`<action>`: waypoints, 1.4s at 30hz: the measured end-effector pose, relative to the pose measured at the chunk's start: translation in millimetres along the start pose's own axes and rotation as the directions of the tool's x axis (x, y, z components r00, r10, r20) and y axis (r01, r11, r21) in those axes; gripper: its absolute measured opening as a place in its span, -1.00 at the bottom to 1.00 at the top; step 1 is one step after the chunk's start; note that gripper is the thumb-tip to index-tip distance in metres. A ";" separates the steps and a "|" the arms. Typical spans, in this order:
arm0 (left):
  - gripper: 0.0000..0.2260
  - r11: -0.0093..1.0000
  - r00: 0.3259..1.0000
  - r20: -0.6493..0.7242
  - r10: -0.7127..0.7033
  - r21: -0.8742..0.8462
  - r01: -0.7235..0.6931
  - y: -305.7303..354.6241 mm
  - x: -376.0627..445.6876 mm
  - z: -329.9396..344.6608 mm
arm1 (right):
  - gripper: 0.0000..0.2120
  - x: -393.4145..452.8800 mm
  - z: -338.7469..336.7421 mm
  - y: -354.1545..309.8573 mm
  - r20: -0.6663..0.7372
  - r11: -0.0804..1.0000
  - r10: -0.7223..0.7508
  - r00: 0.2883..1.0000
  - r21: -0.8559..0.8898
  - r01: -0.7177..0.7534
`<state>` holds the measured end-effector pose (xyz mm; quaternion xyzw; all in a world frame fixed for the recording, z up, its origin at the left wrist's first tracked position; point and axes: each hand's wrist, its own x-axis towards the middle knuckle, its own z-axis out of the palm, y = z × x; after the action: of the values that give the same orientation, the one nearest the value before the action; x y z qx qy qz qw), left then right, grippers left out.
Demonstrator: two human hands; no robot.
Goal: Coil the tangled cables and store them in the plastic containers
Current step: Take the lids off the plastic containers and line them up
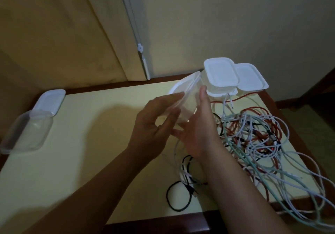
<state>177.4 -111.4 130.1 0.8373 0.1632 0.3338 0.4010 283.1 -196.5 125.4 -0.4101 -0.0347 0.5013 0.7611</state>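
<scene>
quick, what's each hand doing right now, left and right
Left hand: fingers curled round the clear container, holding it tilted above the table.
Right hand: fingers straight, palm pressed flat against the container's other side.

I see a clear container (183, 103) tilted above the table; three lidded containers (222, 74) stacked at the far right corner; an open container (27, 132) and lid (49, 101) far left; tangled red, white, green and black cables (262, 136) sprawled right.
</scene>
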 end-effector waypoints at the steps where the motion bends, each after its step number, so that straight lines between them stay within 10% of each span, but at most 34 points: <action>1: -0.65 0.999 1.000 -0.011 -0.018 0.035 0.019 -3.4 -7.1 -1.8 | -0.30 -0.1 2.4 7.9 0.022 0.999 0.038 0.999 0.030 -0.039; 7: -0.40 0.966 0.999 0.046 -0.014 0.258 0.001 -13.7 -28.0 -8.9 | -0.54 -2.2 22.7 38.7 0.094 0.976 -0.185 0.978 -0.098 0.194; 12: -0.40 0.834 0.993 0.034 0.114 0.540 -0.115 -18.9 -36.8 -20.2 | -0.69 1.8 25.5 52.2 0.063 0.990 -0.094 0.994 -0.098 0.100; 22: -0.33 0.749 0.995 0.055 -0.080 0.662 0.024 -2.1 -52.8 -62.0 | -0.56 -0.8 44.6 83.0 0.081 0.994 0.079 0.994 -0.086 -0.073; 32: -0.56 0.829 0.967 -0.250 -0.042 0.531 0.174 -30.6 -79.0 -178.6 | -0.40 -15.5 61.6 105.9 0.154 0.970 0.197 0.968 -0.173 -0.170; 42: -0.58 0.457 0.982 -0.186 -0.027 0.871 0.178 -130.4 -94.6 -185.6 | -0.30 -15.2 68.2 140.7 0.165 0.970 0.210 0.964 -0.156 -0.185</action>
<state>-19.9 23.3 72.4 0.8855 0.3911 0.2362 -0.0839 140.7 -145.7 83.2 -0.4166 -0.0969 0.6062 0.6705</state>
